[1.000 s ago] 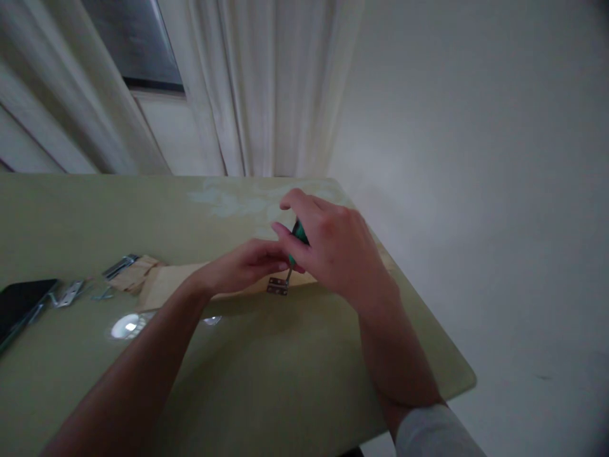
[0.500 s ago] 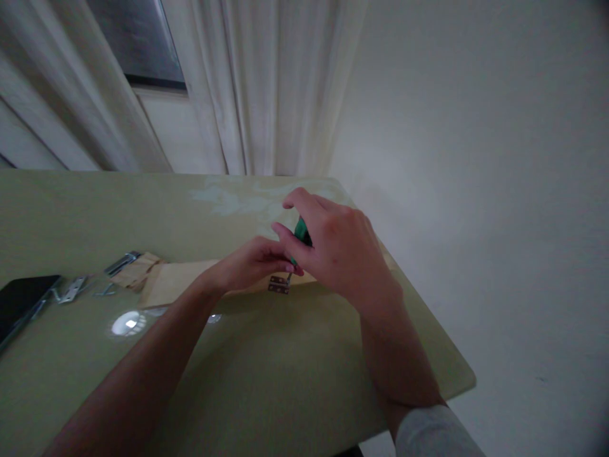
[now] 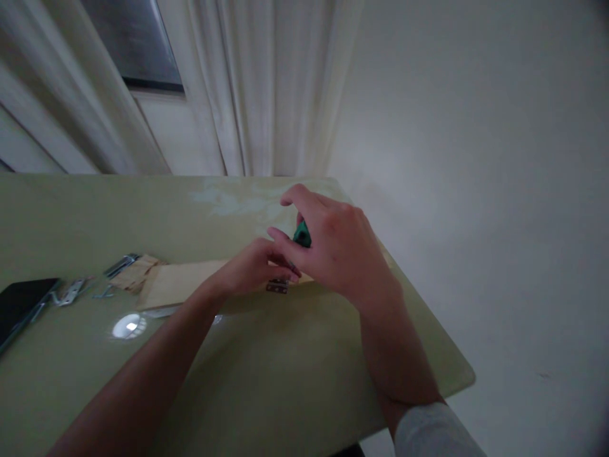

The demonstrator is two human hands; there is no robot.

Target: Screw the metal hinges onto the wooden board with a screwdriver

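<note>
My right hand (image 3: 340,254) is closed around the green handle of a screwdriver (image 3: 302,235), which points down at a small dark metal hinge (image 3: 277,288). The hinge lies at the near edge of a pale wooden board (image 3: 176,279), partly covered by my fingers. Thumb and fingertips of my left hand (image 3: 254,266) are pinched together over the hinge, by the screwdriver's tip. Whatever sits between them is too small and hidden to make out.
On the left of the glossy table (image 3: 266,381) lie a black phone-like device (image 3: 26,298), a metal plate (image 3: 73,292), small metal pieces (image 3: 103,292) and thin wooden scraps (image 3: 136,273). The table's right edge runs beside my right arm, with a wall beyond. Curtains (image 3: 247,89) hang behind.
My left fingertips have shifted slightly down and now cover more of the hinge. The screwdriver handle has tipped a little toward me, with my right hand still around it.
</note>
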